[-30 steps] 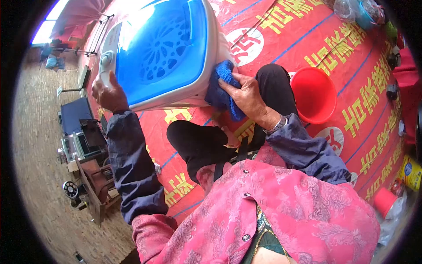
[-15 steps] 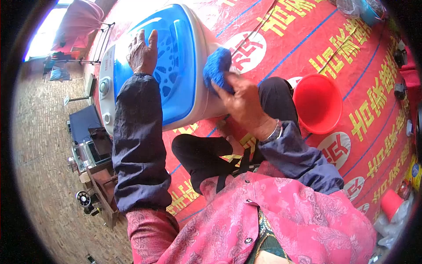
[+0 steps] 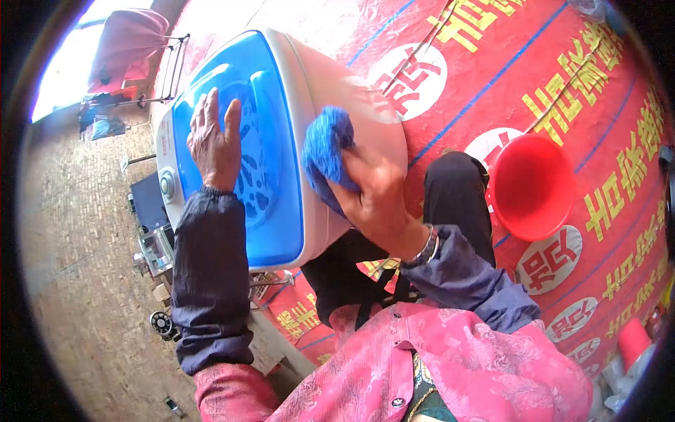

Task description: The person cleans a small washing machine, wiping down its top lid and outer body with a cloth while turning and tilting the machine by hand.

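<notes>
In front of me stands a small washing machine (image 3: 341, 91) with a white body and a blue see-through lid (image 3: 274, 204). My left hand (image 3: 216, 144) rests on that lid, fingers stretched and thumb apart, holding nothing. A crumpled blue cloth (image 3: 328, 151) is gripped in my right hand (image 3: 376, 193), pressed against the machine's white side near the lid's edge. Part of the cloth is hidden behind my fingers. A control knob (image 3: 167, 184) shows on the machine's panel at the left.
A red bucket (image 3: 532, 186) stands to the right of my knee on the red printed sheet (image 3: 471, 77) with yellow characters. On the left is a brick-paved floor (image 3: 77, 253) with a small fan-like wheel (image 3: 162, 323). Pink fabric (image 3: 126, 46) hangs from a rack at the upper left.
My right hand and the cloth have moved left and slightly down along the machine's side. My left hand lies lower in view, still on the lid. The view has shifted and the machine appears tilted.
</notes>
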A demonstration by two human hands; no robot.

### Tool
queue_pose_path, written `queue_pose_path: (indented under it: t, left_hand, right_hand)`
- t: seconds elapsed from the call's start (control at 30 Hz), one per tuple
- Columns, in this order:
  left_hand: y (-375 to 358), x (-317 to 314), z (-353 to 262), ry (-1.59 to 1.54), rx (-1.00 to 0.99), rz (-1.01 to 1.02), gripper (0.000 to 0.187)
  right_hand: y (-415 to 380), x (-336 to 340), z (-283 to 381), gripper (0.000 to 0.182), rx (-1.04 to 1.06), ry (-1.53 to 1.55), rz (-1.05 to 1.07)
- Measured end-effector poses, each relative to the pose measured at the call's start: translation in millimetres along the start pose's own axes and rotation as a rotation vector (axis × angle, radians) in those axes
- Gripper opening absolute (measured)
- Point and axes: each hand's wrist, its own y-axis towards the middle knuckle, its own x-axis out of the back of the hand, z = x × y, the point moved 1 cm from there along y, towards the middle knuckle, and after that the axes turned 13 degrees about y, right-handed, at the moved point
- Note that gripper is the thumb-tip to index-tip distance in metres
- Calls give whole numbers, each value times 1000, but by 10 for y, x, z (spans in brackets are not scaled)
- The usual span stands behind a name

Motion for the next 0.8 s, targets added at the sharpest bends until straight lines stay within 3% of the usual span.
queue_pose_path:
  t: [0.17, 0.23, 0.3, 0.4, 0.53, 0.63, 0.77, 0.8]
  left_hand:
    - [0, 18, -26, 14, -60, -12, 61]
    - [0, 17, -45, 6, -68, -12, 60]
    - [11, 25, -45, -9, -85, -20, 60]
    - [15, 64, -90, 26, -76, -5, 60]
    - [5, 59, -108, 64, -72, -29, 61]
    - [3, 55, -101, 47, -72, -35, 61]
    - [0, 61, -100, 44, -79, -45, 61]
    - [3, 57, -99, 50, -82, -47, 61]
  right_hand:
    - [857, -63, -406, 19, 78, -112, -73]
    - [1291, -170, -710, 19, 223, -123, -168]
    - [1639, -285, -1090, 18, 222, -77, -254]
    - [1768, -290, -1633, 21, -28, -189, -216]
    - [1356, -119, -2110, 25, -317, -310, -130]
    - [935, 32, -1944, 25, -366, -287, -123]
    - [406, 90, -1263, 16, -78, -273, -199]
    - [303, 132, -914, 16, -323, -159, -72]
